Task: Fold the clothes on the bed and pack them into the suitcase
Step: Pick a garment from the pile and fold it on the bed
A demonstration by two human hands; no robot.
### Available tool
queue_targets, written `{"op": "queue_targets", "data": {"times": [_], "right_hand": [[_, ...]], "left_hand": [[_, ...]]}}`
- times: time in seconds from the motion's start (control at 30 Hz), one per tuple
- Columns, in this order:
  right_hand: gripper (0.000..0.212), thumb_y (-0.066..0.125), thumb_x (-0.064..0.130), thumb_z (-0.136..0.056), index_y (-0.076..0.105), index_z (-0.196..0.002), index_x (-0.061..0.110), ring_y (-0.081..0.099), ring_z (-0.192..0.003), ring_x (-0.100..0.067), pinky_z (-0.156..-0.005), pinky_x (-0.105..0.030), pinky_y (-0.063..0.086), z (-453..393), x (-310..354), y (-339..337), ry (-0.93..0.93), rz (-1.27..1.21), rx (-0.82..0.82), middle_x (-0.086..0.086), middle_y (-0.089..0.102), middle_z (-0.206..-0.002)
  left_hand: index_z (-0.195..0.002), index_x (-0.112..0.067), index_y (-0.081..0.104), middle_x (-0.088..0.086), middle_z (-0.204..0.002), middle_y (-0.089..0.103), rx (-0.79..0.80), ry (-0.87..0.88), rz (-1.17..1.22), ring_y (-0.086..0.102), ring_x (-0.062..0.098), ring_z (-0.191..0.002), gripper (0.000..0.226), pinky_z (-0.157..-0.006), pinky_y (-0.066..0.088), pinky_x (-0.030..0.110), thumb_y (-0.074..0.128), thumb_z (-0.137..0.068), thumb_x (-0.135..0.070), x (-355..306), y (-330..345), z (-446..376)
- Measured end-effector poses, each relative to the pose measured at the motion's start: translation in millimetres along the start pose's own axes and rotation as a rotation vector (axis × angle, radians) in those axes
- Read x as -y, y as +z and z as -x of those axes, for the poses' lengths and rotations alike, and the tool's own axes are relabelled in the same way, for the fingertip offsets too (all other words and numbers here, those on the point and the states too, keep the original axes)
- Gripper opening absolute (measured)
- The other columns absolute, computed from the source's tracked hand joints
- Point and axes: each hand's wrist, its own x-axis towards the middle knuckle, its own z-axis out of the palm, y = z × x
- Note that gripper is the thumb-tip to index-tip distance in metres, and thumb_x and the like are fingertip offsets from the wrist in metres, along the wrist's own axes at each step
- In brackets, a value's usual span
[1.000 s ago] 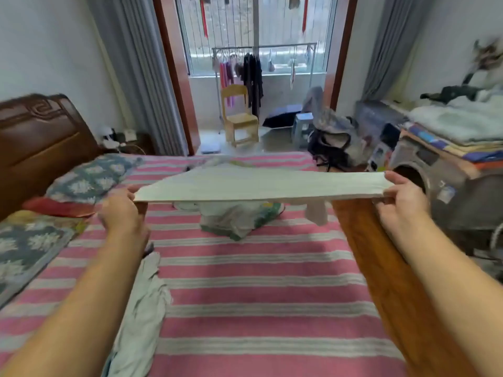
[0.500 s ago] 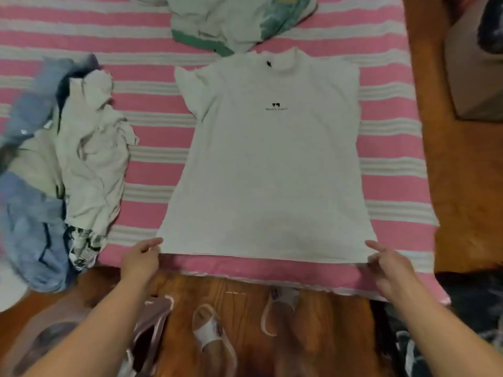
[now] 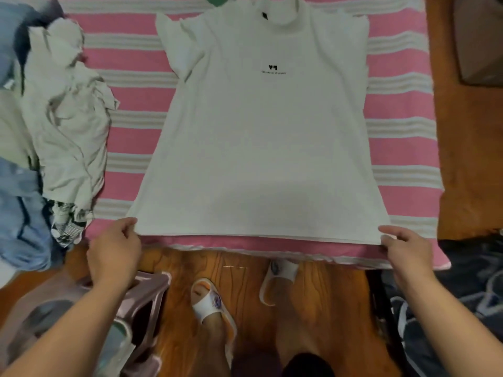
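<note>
1. Leftmost, at 9 o'clock, a crumpled pile of clothes (image 3: 54,126) waits on the bed (image 3: 402,104): pale creased cotton over blue denim, limp and lumpy, none of it folded.
2. Next, at 7 o'clock, the left hand (image 3: 114,251) pinches the near left corner of the t-shirt (image 3: 261,148), thumb on top of the hem.
3. Centre, the t-shirt lies flat and face up on the pink-and-cream striped cover. Its long axis runs from 6 o'clock, the hem, to 12 o'clock, the collar. It is soft, matte knit, nearly wrinkle-free, with a small black print on the chest and short sleeves splayed at 11 and 1 o'clock.
4. At 5 o'clock, the right hand (image 3: 405,248) pinches the near right corner the same way.
5. Both hands sit at the hem end, equally near, so the cloth stretches away from the grip; a fold would likely start lengthwise, from either side.
6. No suitcase is clearly visible.
</note>
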Motion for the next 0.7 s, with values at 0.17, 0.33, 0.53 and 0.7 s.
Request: {"op": "queue_targets", "data": {"times": [0.17,0.33,0.53,0.7], "right_hand": [[0.024,0.062,0.004,-0.096,0.071,-0.092,0.025,0.067,-0.091,-0.03,-0.089,-0.051,0.058,15,-26,17,0.087,0.105,0.074,-0.007,0.069,-0.1],[0.008,0.071,0.015,-0.089,0.068,-0.095,0.019,0.066,-0.098,-0.031,-0.093,-0.052,0.056,-13,-53,36,0.182,0.101,0.062,-0.011,0.071,-0.108],[0.021,0.066,0.009,-0.096,0.065,-0.115,-0.001,0.07,-0.09,-0.029,-0.081,-0.043,0.059,-8,-52,36,0.299,-0.173,0.149,-0.016,0.071,-0.101],[0.025,0.071,0.004,-0.091,0.064,-0.115,-0.002,0.065,-0.111,-0.035,-0.1,-0.051,0.053,-10,-53,23,0.304,-0.171,0.048,-0.021,0.067,-0.119]], "left_hand": [[-0.119,-0.018,0.074,0.021,-0.102,0.071,0.085,-0.114,0.137,0.062,0.043,-0.092,0.03,-0.083,0.048,0.046,0.05,-0.102,-0.012,34,17,-14],[-0.096,-0.029,0.074,0.01,-0.102,0.068,0.248,-0.334,0.456,0.06,0.024,-0.077,0.028,-0.07,0.053,0.036,0.055,-0.101,-0.01,57,47,-40],[-0.089,-0.024,0.065,0.013,-0.112,0.062,0.327,-0.45,0.718,0.061,0.028,-0.098,0.035,-0.094,0.052,0.045,0.045,-0.102,0.0,62,56,-50],[-0.084,-0.024,0.06,0.007,-0.094,0.061,0.251,-0.336,0.651,0.058,0.015,-0.076,0.037,-0.068,0.046,0.029,0.043,-0.104,0.002,64,50,-42]]}}
